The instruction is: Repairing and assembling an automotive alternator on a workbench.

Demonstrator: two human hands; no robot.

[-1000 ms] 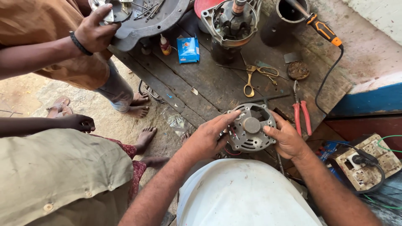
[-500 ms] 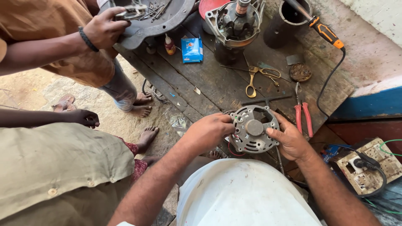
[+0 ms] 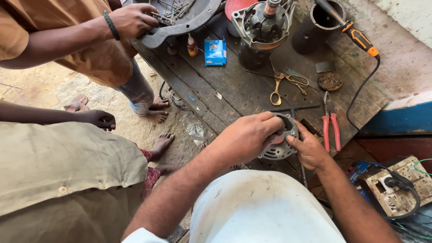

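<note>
Both hands are gripping the round metal motor cover (image 3: 280,143) at the bench's (image 3: 234,90) six-o'clock edge: the left hand (image 3: 245,137) is wrapping over it, the right hand (image 3: 310,148) is pinching its three-o'clock rim. Held past the edge, it could slip and drop.

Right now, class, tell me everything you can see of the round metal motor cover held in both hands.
The motor cover is a round, grey cast-metal piece, dull and grimy, with slotted vents along its lower rim and openings in its face. It is held tilted at the near edge of the wooden workbench. The left hand grips over its left side, hiding part of it; the right hand pinches its right edge.
</note>
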